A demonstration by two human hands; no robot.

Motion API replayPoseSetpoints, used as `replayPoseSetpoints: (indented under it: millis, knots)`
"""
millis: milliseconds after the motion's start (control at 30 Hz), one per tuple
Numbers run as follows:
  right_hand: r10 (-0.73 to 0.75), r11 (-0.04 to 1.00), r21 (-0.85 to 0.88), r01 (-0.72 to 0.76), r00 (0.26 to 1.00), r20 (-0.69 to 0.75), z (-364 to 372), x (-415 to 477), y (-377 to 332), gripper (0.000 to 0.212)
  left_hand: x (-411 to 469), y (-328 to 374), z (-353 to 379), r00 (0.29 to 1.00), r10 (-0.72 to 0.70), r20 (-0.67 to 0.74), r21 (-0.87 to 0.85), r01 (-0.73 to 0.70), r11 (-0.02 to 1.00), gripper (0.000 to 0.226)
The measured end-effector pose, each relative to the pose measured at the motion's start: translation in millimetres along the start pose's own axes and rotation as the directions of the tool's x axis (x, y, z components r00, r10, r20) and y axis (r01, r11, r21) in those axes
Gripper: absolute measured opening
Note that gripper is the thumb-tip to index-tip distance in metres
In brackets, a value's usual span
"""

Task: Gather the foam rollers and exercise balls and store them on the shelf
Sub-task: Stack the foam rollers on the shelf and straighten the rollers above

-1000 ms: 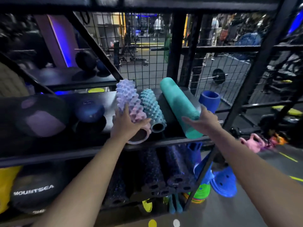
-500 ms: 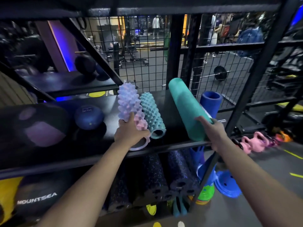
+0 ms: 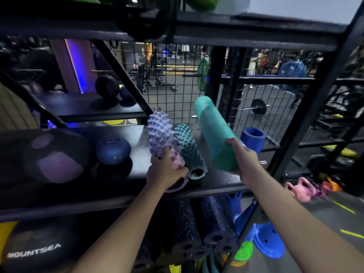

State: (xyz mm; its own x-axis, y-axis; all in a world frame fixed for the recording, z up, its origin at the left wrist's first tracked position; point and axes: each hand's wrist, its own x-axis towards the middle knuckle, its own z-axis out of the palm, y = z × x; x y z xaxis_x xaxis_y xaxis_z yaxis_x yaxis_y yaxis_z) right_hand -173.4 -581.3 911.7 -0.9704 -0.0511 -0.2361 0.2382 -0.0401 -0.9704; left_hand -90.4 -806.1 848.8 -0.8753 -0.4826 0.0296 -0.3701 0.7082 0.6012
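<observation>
Two spiky rollers (image 3: 160,134) (one smooth teal (image 3: 214,133)) shelved.

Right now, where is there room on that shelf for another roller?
Bare shelf shows between the teal bumpy roller and the smooth green roller in the right hand. A smaller patch lies beside the blue ball. Left end is crowded.

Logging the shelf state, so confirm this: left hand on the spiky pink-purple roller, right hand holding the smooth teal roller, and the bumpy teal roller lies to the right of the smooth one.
One detail is wrong. In the head view the bumpy teal roller lies left of the smooth teal roller, right beside the spiky pink-purple roller. The left hand and right hand are as stated.
</observation>
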Motion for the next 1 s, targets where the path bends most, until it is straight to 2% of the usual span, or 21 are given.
replayPoseSetpoints:
  millis: [67,167,300,367,500,667,767,833,933,1000]
  knots:
    - [0.01,1.0,-0.015,-0.01,0.999,0.039,11,2,1,0.056,-2,-2,0,1.0,-0.015,0.006,-0.054,0.015,0.998,0.109]
    - [0.001,1.0,-0.03,0.0,0.999,0.048,18,7,3,0.055,-5,-4,2,0.999,-0.039,0.009,-0.242,0.04,0.969,0.11]
    - [-0.07,0.996,-0.053,0.072,0.997,0.022,-2,14,12,0.037,-10,4,19,0.994,-0.104,-0.027,-0.54,0.073,0.838,0.105]
    - [-0.079,0.994,-0.077,0.078,0.997,-0.014,-21,21,16,0.03,-8,18,27,0.989,-0.137,-0.062,-0.601,0.073,0.796,0.1]
    - [-0.037,0.995,-0.098,0.029,0.995,-0.089,-60,33,13,0.042,-3,46,40,0.987,-0.151,-0.055,-0.668,0.075,0.74,0.093]
    - [-0.015,0.994,-0.106,0.006,0.996,-0.089,-91,43,10,0.043,1,81,45,0.975,-0.216,-0.057,-0.814,0.08,0.576,0.072]
    - [0.001,0.995,-0.104,-0.009,0.997,-0.074,-99,45,7,0.046,-2,82,38,0.968,-0.216,-0.127,-0.757,0.046,0.651,0.052]
    - [-0.023,0.994,-0.111,0.015,0.997,-0.071,-102,44,5,0.043,-4,71,30,0.972,-0.183,-0.147,-0.668,0.039,0.743,0.055]
    - [-0.063,0.991,-0.12,0.055,0.996,-0.056,-103,45,5,0.041,-9,54,21,0.993,-0.067,-0.097,-0.335,0.031,0.942,0.075]
    - [-0.104,0.984,-0.15,0.093,0.993,-0.064,-96,43,3,0.042,-15,47,24,0.998,-0.006,-0.057,-0.079,0.001,0.997,0.086]
